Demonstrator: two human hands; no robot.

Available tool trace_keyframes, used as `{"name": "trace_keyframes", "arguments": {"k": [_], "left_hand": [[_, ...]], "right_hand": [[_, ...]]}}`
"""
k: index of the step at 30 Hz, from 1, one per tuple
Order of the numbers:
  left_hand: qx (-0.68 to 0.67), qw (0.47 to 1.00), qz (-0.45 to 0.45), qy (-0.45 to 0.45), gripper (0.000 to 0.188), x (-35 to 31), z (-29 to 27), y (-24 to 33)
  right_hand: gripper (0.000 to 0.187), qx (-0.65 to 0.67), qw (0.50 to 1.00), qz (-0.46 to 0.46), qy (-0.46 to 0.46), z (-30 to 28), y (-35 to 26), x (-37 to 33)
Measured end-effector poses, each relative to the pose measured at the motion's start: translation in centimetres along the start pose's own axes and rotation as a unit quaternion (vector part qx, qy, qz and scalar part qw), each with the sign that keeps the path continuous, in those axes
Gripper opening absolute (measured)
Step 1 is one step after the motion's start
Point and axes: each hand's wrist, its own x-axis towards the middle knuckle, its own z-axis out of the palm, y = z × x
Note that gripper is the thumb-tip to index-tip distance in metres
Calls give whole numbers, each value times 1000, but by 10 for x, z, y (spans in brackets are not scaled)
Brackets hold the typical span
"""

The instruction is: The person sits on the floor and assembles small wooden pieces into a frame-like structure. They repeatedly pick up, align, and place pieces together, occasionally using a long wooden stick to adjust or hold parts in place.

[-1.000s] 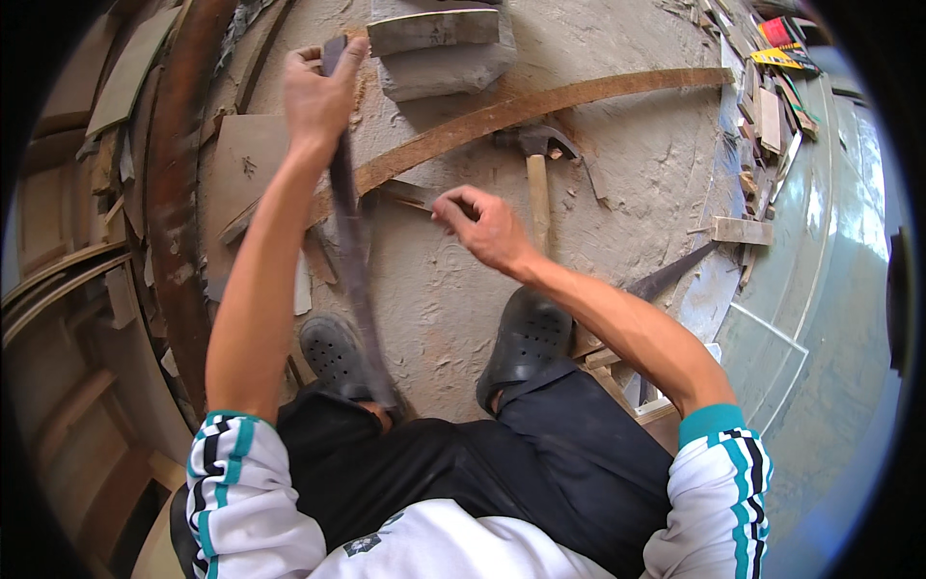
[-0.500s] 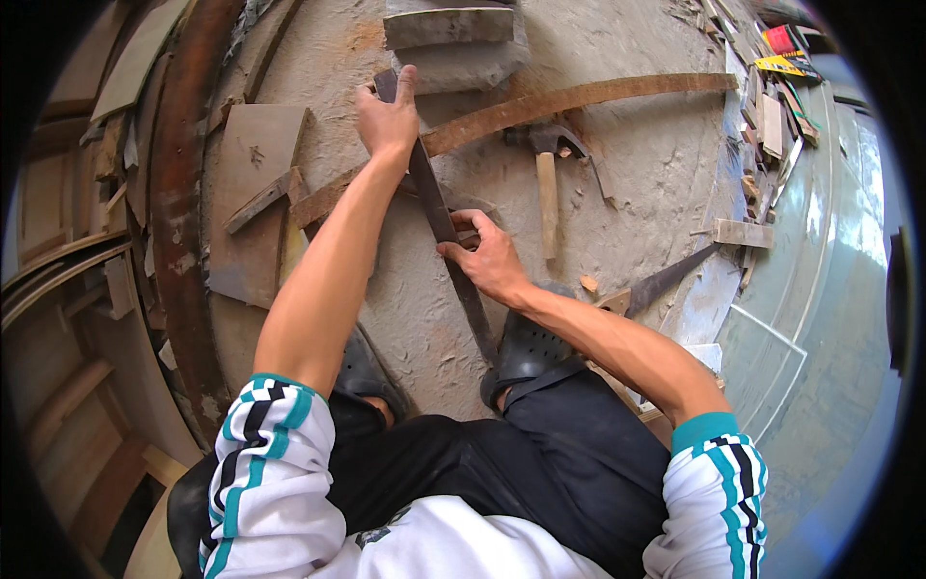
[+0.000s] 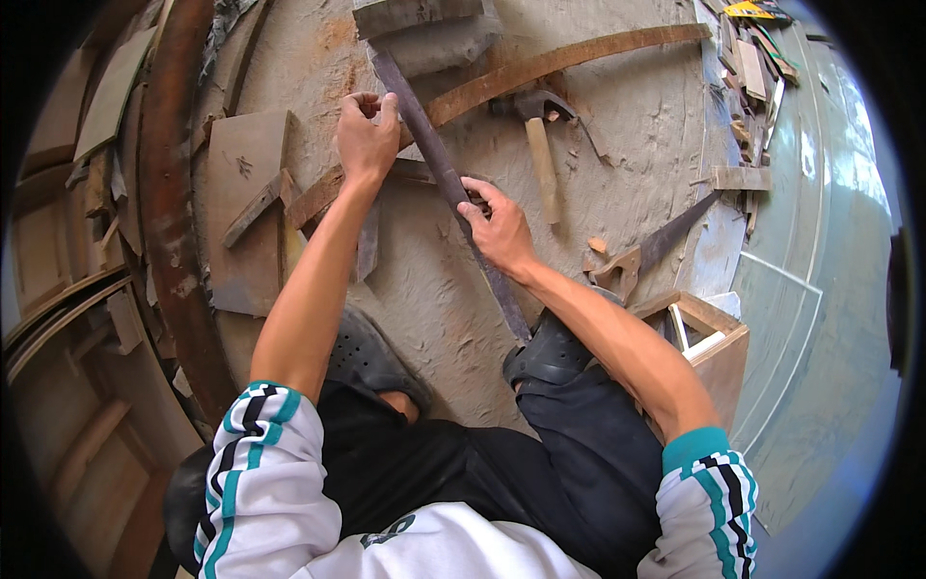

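Observation:
A long, dark flat strip [image 3: 432, 154] slants across the middle, its lower end beside my right shoe [image 3: 550, 352]. My right hand [image 3: 497, 227] grips it near its midpoint between thumb and fingers. Beside its upper part is my left hand [image 3: 369, 140], fingers loosely curled and thumb raised apart from them; whether the thumb touches the strip is hard to tell. Behind the strip runs a long brown wooden batten [image 3: 569, 60], bowed in this view. To the right of it lies a claw hammer [image 3: 543, 172] with a pale wooden handle.
A handsaw [image 3: 666, 239] lies right of my right hand, near a wooden box [image 3: 719, 349]. Wood offcuts [image 3: 748, 72] are piled along glass sheets [image 3: 805, 222] at right. Boards [image 3: 246, 212] and a rusty beam [image 3: 172, 193] are at left. A block [image 3: 420, 12] sits at the top.
My left hand has come off the upper part of the strip and sits just left of it. The strip's lower end has shifted right, with my right hand still on it. The view has shifted.

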Motion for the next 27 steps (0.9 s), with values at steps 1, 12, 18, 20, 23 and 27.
{"name": "trace_keyframes", "arguments": {"k": [1,12,18,20,23,27], "left_hand": [[-16,1000,-8,-1,49,-4,2,-6],[-79,992,12,-96,75,-14,-9,0],[-42,992,25,-117,76,-21,-8,1],[-37,991,29,-125,74,-21,-8,-1],[-20,991,34,-128,73,-20,-6,-4],[-12,993,66,-93,72,-17,0,-11]], "right_hand": [[36,8,1000,-10,0,1,3,0],[35,4,1000,10,-17,-5,15,8],[35,-43,999,-12,-2,-15,25,12],[36,-39,999,-19,-6,-17,22,10],[36,-47,998,-38,-1,-16,20,6],[36,-49,997,-56,1,-14,18,4]]}}
